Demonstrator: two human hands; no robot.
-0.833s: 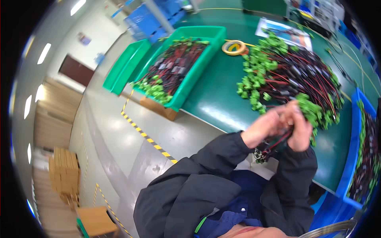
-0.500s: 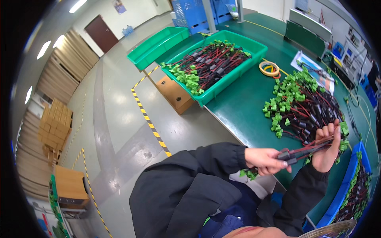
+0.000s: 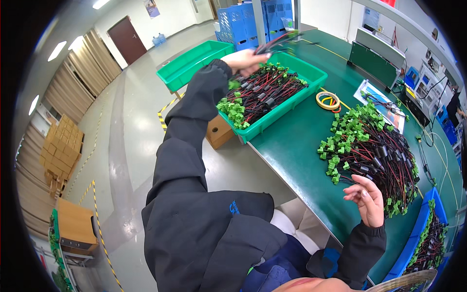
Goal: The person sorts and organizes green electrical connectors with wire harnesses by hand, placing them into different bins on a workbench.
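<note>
With my left arm stretched out, my left hand (image 3: 245, 62) is closed on a bundle of wire harnesses (image 3: 277, 44), red and black wires blurred by motion. It is above the far left part of a green bin (image 3: 279, 125), where many similar harnesses (image 3: 262, 90) with green connectors and black sleeves lie. Beside a large heap of harnesses (image 3: 379, 151) on the green table, my right hand (image 3: 368, 202) is raised, its fingers loosely bent and apart with nothing between them.
Left of the full bin stands another green bin (image 3: 194, 62). Tape rolls (image 3: 328, 101) and a printed sheet (image 3: 396, 119) lie on the green table (image 3: 287, 151). A blue tray (image 3: 406, 258) of harnesses is at the right. A cardboard box (image 3: 219, 130) sits below the full bin.
My left hand has swung far forward and left, from in front of me to over the green bin, carrying the bundle. My right hand has let go of the bundle and moved slightly nearer.
</note>
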